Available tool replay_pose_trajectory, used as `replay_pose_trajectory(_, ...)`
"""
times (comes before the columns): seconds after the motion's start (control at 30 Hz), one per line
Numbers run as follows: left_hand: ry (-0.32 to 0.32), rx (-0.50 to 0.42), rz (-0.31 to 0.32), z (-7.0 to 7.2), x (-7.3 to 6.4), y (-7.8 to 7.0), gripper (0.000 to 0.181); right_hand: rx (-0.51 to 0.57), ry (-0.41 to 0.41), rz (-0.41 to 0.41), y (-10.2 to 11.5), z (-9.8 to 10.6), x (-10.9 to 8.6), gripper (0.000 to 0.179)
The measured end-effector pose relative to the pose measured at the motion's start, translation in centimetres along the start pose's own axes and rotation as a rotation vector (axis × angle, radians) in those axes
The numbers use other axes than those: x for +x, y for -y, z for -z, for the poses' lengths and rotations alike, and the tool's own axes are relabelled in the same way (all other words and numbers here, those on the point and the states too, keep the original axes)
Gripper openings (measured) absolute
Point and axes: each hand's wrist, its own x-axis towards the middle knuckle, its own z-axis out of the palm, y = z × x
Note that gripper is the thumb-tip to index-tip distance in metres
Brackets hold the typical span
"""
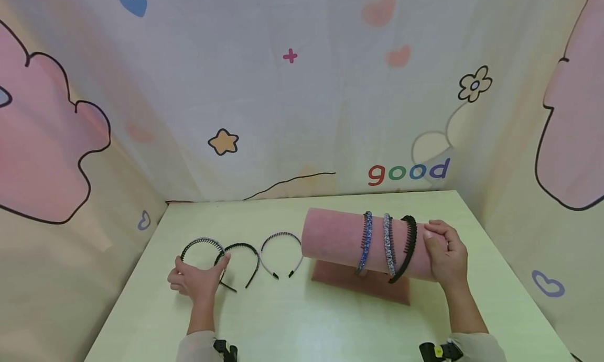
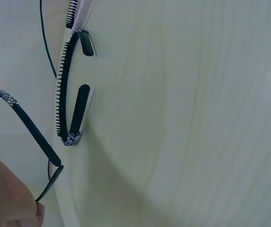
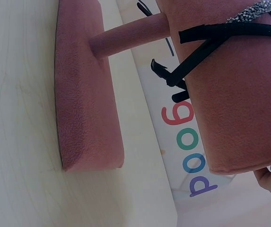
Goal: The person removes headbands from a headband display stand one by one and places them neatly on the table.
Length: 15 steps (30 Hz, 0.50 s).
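My left hand (image 1: 199, 282) holds a dark toothed headband (image 1: 204, 240) with glittery trim by its two sides, thumb on one and fingers on the other. In the left wrist view this headband (image 2: 35, 132) is raised off the table. My right hand (image 1: 448, 254) grips the right end of a pink plush headband stand (image 1: 332, 239), thumb on the front. Around its roll sit a blue glitter headband (image 1: 365, 241), a silver glitter headband (image 1: 388, 241) and a black headband (image 1: 409, 249). In the right wrist view, the stand's post and base (image 3: 85, 104) show below the roll.
On the table (image 1: 283, 325), between my left hand and the stand, lie a black toothed headband (image 1: 257, 260) and a pale lilac headband (image 1: 266, 241). A printed curtain (image 1: 302, 105) surrounds the back and sides.
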Motion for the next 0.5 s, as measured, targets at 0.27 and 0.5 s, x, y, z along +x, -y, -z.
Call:
replay_pose_trajectory(0.27, 0.060, 0.099, 0.016, -0.3, 1.2, 0.4, 0.132, 0.003, -0.018, 0.010, -0.2, 0.2, 0.0, 0.023)
replay_pose_trajectory(0.5, 0.054, 0.214, 0.027, 0.3, 2.7, 1.1, 0.127, 0.019, -0.015, 0.048, -0.4, 0.0, 0.0, 0.021)
